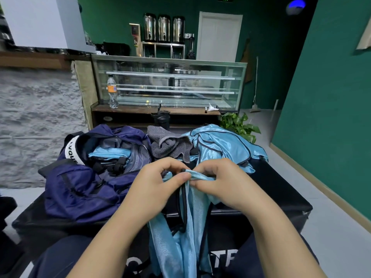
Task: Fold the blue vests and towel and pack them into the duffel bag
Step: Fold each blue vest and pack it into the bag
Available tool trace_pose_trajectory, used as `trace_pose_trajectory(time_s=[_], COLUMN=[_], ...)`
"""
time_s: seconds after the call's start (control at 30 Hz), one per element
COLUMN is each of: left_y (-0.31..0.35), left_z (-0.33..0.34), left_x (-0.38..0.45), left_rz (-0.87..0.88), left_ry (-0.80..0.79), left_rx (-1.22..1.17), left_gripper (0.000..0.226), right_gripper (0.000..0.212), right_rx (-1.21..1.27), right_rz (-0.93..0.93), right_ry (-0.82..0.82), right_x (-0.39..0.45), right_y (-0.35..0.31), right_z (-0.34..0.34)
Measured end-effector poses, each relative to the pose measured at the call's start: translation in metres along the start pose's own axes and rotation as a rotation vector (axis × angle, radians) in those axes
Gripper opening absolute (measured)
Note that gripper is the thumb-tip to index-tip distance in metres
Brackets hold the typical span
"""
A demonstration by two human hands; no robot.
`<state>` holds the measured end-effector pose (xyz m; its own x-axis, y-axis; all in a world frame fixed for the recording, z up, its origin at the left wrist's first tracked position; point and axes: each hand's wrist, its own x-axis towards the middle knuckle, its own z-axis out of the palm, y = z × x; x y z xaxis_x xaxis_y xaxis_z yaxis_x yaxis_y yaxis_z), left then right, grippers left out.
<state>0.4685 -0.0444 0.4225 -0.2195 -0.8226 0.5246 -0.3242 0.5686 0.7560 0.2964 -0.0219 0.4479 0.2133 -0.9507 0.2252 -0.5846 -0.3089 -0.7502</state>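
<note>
One blue vest [180,227] hangs over the black desk [281,193] edge, its strap pinched by the left hand [158,183] and right hand [218,181], with one vest pile [224,145], one grey towel [168,145] and one navy duffel bag [84,189] behind it.

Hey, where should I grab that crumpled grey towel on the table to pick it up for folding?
Probably from above, pinching the raised front edge of the crumpled grey ribbed towel. It lies bunched between the navy duffel bag and the pile of light blue vests, so its sides are crowded.
</note>
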Motion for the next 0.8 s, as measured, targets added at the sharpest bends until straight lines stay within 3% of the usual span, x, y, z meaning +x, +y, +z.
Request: trace_pose_trajectory(time_s=[0.23,0.43,0.63,0.8], left_y=[-0.005,-0.006,-0.007,-0.008], left_z=[-0.007,-0.011,-0.010,0.001], left_x=[0.001,0.002,0.003,0.002], left_rz=[-0.071,-0.114,-0.135,-0.261], left_ry=[0.124,0.163,0.153,0.135], left_rx=[0.003,-0.028,-0.026,-0.353], left_gripper=[0.014,0.016,0.012,0.032], right_gripper=[0.014,0.004,0.015,0.027], right_rx=[0.049,0.294,0.536,0.505], right_rz=[0.021,0.044,0.045,-0.017], right_ry=[0.036,0.134,0.235,0.377], right_x=[-0.002,-0.002,0.000,0.001], right_y=[0.014,0.025,0.024,0.026], right_z=[-0.007,-0.012,-0.003,0.001])
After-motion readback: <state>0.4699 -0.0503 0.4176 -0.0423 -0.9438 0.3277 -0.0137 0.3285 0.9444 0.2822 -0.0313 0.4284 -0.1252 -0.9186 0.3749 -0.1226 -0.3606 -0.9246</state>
